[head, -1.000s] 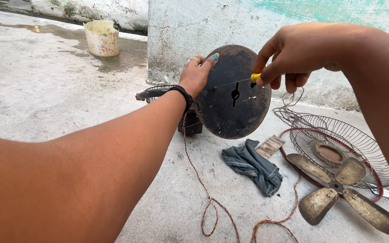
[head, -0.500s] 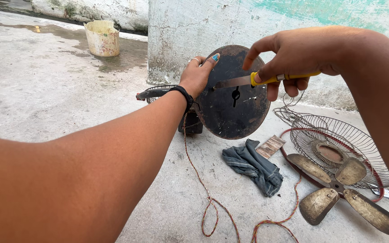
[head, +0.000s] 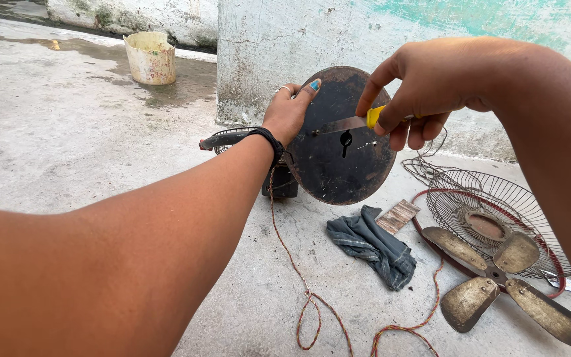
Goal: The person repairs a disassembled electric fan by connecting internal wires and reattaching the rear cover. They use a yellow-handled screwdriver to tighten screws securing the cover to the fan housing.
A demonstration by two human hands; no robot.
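While the left hand (head: 290, 112) grips the rim of one dark, rusty round fan base plate (head: 345, 155) at its ten o'clock edge, holding it upright on the concrete floor (head: 67, 132), the right hand (head: 431, 86) is closed around the yellow handle of one knife (head: 351, 123). Its blade lies flat against the plate's face, long axis near horizontal, tip toward nine o'clock. At five o'clock lie one grey rag (head: 373, 246), one three-bladed fan propeller (head: 507, 281) and one wire guard (head: 497, 218).
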